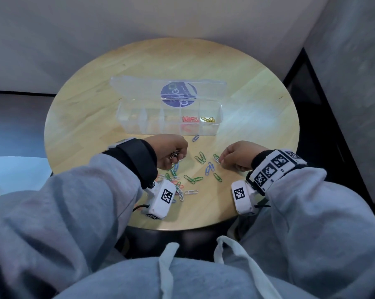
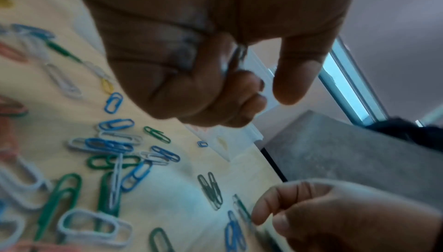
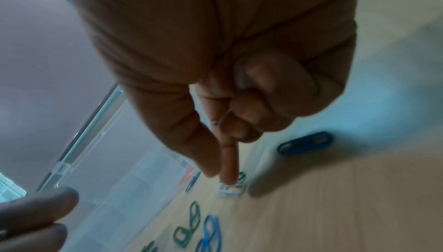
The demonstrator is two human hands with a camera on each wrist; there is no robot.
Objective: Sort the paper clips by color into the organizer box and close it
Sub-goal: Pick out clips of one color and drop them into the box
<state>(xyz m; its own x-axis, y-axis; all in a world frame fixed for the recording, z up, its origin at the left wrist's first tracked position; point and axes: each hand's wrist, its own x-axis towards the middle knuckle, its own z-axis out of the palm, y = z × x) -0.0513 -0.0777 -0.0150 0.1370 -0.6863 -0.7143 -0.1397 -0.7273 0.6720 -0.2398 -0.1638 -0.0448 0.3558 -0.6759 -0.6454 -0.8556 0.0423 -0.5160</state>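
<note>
My left hand (image 1: 171,151) clenched several clips (image 1: 174,154). My right hand (image 1: 236,156) pinched at a white clip (image 3: 231,189) touching a green clip (image 3: 241,176). I judged I might lift both and mix colors.

organizer box (image 1: 169,117) mid-table (image 1: 257,100), lid behind it, loose paper clips (image 1: 195,167) in front

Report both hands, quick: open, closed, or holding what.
Left hand: closed, holding a bunch of paper clips.
Right hand: thumb and forefinger pinching at a white clip on the table.
</note>
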